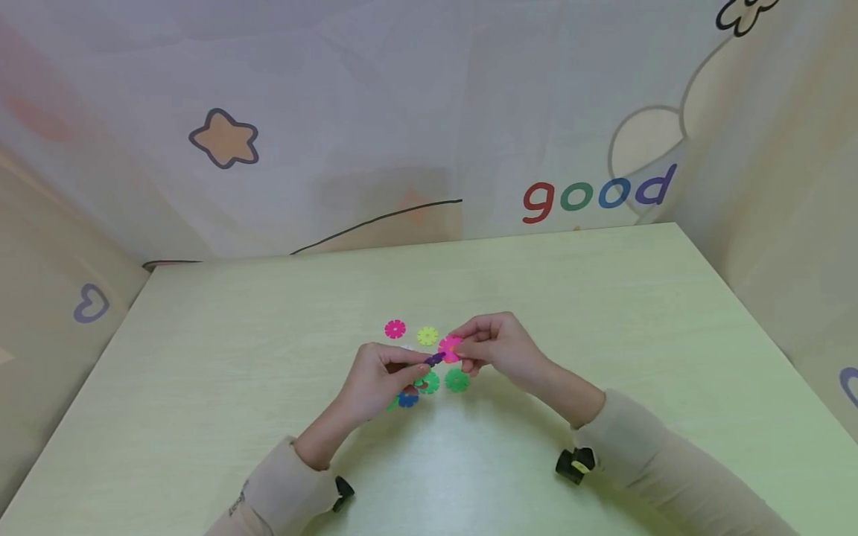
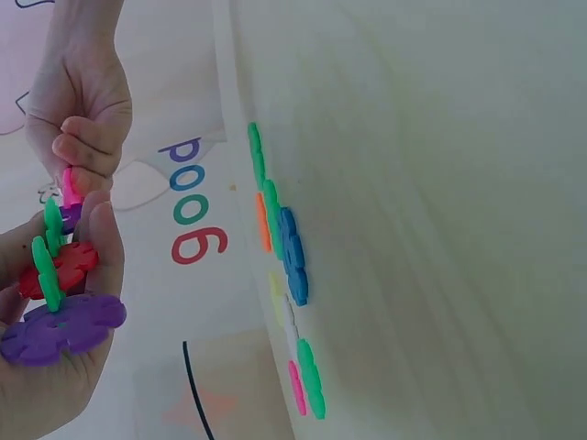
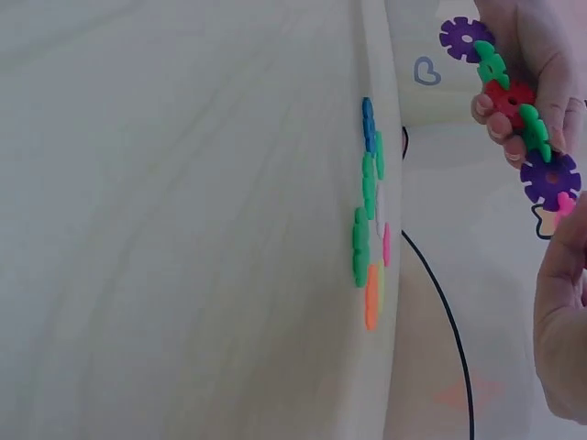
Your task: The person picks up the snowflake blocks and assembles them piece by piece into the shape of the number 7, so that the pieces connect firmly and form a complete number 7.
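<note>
My left hand [image 1: 375, 381] grips a chain of interlocking notched flower discs. In the right wrist view the chain runs from a purple disc [image 3: 453, 39] through a green disc [image 3: 491, 60], a red disc [image 3: 523, 93] and another green disc [image 3: 535, 136] to a second purple disc [image 3: 537, 183]. Between thumb and fingers, my right hand [image 1: 512, 350] pinches a pink disc [image 1: 447, 344]. The pink disc's edge meets the second purple disc at the chain's end. Fingers partly hide the pink disc in both wrist views.
Loose discs lie on the pale table [image 1: 268, 320] beneath and beyond the hands: a pink one [image 1: 390, 330], a yellow one [image 1: 424, 341], a green one [image 1: 457, 384], a blue one [image 1: 407, 402] and several others. A printed curtain [image 1: 375, 89] stands behind the table.
</note>
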`<state>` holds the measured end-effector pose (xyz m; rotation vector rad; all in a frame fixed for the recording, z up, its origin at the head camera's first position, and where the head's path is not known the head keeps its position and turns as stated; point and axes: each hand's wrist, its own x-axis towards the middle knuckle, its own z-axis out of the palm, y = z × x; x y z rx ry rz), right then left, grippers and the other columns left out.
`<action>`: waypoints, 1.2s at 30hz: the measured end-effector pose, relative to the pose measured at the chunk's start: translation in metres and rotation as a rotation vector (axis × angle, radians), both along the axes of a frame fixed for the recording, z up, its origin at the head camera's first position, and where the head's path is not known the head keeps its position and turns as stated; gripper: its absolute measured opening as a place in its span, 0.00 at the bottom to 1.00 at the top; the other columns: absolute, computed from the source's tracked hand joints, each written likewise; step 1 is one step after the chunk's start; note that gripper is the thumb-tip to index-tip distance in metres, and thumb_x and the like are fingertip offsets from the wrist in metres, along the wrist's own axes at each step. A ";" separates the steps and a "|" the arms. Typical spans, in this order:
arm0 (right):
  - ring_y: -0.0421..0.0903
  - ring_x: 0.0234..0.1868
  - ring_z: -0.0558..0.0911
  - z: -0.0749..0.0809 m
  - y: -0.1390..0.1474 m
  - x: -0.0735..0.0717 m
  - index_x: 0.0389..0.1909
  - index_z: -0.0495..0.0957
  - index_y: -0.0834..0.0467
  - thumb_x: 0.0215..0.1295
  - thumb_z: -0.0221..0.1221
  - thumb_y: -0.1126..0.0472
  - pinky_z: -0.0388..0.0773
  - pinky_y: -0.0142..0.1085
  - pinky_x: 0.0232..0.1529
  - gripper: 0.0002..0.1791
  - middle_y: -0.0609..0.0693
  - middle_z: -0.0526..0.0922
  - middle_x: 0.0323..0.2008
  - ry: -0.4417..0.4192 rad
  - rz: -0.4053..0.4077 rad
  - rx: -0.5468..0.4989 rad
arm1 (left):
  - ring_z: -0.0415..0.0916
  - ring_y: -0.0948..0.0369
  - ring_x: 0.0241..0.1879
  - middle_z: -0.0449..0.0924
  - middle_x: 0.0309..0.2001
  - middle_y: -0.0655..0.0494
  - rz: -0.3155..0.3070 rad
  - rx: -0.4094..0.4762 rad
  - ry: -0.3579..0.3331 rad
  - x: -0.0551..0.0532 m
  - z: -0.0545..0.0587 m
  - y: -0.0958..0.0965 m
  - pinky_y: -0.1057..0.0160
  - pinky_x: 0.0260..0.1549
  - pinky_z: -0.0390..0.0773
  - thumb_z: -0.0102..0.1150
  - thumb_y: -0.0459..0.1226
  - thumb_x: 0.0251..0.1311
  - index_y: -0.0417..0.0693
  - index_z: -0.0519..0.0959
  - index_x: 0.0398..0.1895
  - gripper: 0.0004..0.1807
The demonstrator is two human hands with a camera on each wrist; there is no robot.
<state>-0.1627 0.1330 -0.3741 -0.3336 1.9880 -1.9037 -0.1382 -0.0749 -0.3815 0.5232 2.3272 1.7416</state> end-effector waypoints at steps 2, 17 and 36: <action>0.42 0.20 0.78 -0.001 -0.001 0.001 0.41 0.75 0.76 0.58 0.58 0.72 0.80 0.33 0.27 0.12 0.55 0.81 0.24 -0.001 -0.009 -0.014 | 0.79 0.47 0.24 0.81 0.32 0.37 -0.001 0.007 0.001 0.000 0.001 0.000 0.60 0.25 0.81 0.60 0.28 0.53 0.32 0.82 0.37 0.09; 0.42 0.22 0.79 -0.005 -0.002 -0.001 0.44 0.74 0.75 0.58 0.58 0.71 0.81 0.36 0.30 0.14 0.58 0.81 0.25 0.059 0.024 -0.035 | 0.79 0.44 0.27 0.79 0.34 0.34 -0.016 0.064 -0.042 -0.001 -0.002 -0.003 0.55 0.27 0.81 0.59 0.27 0.54 0.31 0.78 0.40 0.10; 0.42 0.19 0.78 -0.008 -0.009 -0.003 0.33 0.74 0.72 0.57 0.60 0.68 0.80 0.35 0.27 0.09 0.55 0.80 0.21 0.039 -0.037 0.004 | 0.81 0.52 0.26 0.78 0.30 0.47 -0.160 0.123 -0.251 -0.002 -0.005 -0.005 0.61 0.29 0.80 0.58 0.30 0.56 0.45 0.60 0.66 0.33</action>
